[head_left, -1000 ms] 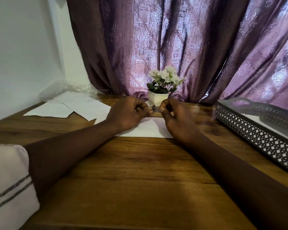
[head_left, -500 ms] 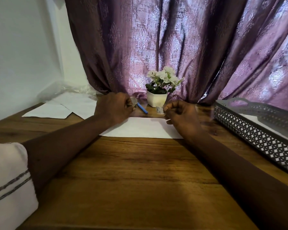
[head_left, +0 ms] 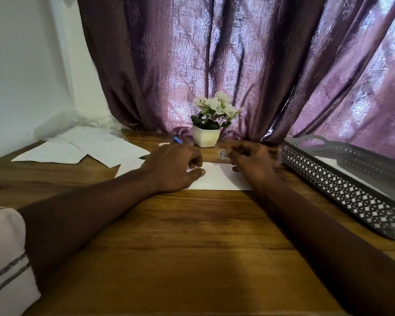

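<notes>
Pinched between the thumb and fingertips of the right hand (head_left: 253, 160), the slip (head_left: 223, 153) is held just right of and in front of the pot (head_left: 206, 137). Left hand (head_left: 176, 165) rests on the sheet (head_left: 219, 179) in front of the pot, fingers loosely bent, gripping nothing. Pen (head_left: 178, 140) lies just left of the pot, papers (head_left: 78, 151) farther left, tray (head_left: 342, 179) well to its right.

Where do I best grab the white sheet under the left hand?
Pinch the white sheet at its near edge, coming from the front: it lies flat on the table, the left hand rests on its left part, and that edge is bare.
</notes>
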The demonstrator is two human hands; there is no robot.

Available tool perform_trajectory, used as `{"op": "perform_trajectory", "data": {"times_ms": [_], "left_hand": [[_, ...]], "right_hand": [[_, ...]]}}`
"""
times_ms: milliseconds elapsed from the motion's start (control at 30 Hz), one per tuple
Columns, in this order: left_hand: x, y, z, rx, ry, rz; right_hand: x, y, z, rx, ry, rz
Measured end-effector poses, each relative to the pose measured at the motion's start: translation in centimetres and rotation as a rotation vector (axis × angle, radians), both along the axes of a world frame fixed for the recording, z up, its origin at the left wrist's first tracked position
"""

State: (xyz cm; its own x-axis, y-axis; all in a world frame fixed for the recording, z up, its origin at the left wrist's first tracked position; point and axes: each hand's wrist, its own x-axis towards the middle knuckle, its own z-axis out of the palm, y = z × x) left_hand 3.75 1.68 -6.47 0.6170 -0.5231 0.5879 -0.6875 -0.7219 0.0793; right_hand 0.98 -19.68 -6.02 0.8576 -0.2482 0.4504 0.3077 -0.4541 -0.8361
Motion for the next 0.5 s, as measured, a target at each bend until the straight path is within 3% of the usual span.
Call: {"op": "perform_trajectory", "data": {"times_ms": [267,500], "left_hand": [[0.5,0.1,-0.5,-0.009,0.065,-0.012],[1.0,0.1,-0.6,0.021,0.122,-0.036]], "right_hand": [[0.7,-1.2,-0.1,-0.019,0.065,0.064],[1.0,-2.8,-0.3,-0.191,0.101,0.030]]}}
